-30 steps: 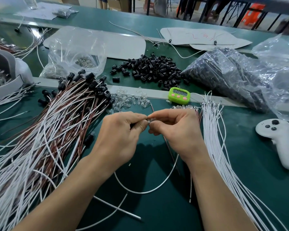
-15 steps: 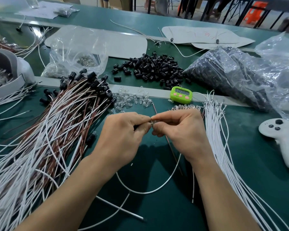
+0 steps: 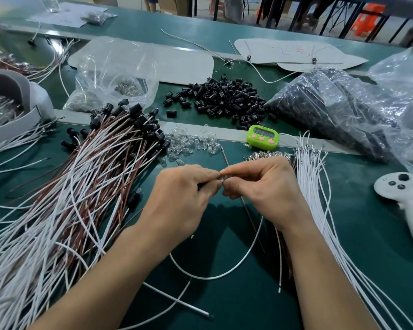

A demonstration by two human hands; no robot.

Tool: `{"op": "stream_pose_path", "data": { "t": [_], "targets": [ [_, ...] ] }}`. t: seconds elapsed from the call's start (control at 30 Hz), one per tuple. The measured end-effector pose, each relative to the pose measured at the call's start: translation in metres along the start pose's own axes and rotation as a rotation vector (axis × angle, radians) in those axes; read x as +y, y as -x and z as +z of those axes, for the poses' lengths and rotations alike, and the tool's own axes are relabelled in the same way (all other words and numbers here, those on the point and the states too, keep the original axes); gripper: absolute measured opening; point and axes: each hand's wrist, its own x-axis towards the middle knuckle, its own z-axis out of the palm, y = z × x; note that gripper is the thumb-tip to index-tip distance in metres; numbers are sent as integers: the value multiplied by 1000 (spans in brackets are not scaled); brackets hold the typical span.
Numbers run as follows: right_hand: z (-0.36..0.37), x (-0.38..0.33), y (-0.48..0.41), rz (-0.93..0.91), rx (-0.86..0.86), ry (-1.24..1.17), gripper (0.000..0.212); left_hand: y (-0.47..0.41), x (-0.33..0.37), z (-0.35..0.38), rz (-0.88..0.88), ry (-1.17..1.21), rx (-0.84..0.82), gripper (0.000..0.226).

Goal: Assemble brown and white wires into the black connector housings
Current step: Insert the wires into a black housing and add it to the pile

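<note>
My left hand (image 3: 181,198) and my right hand (image 3: 260,186) meet at the table's middle, fingertips together. The left hand grips a black connector housing (image 3: 200,186), mostly hidden in its fingers. The right hand pinches a small clear bulb (image 3: 222,179) against it. A white wire (image 3: 224,275) loops down from the hands, and a brown wire (image 3: 248,215) runs under the right hand. Loose black housings (image 3: 224,98) lie piled at the back. Finished brown and white wires with housings (image 3: 69,198) fan out on the left.
A bundle of white wires (image 3: 320,198) lies to the right, with a white controller (image 3: 405,198) beyond it. A green timer (image 3: 262,136), clear bulbs (image 3: 191,144), and plastic bags (image 3: 343,110) lie behind the hands. A grey headset (image 3: 17,103) sits far left.
Both hands stay pinched together at the same spot, with only slight finger shifts. The view has tilted a little.
</note>
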Motion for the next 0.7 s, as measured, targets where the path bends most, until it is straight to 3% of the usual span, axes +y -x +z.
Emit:
{"op": "stream_pose_path", "data": {
  "t": [0.37,0.7],
  "targets": [
    [9,-2,-2,3,69,-345,29,-4,2,3,-164,257,67,16],
    [18,-2,1,-60,79,-373,36,0,5,5,-7,191,158,21]
  ]
}}
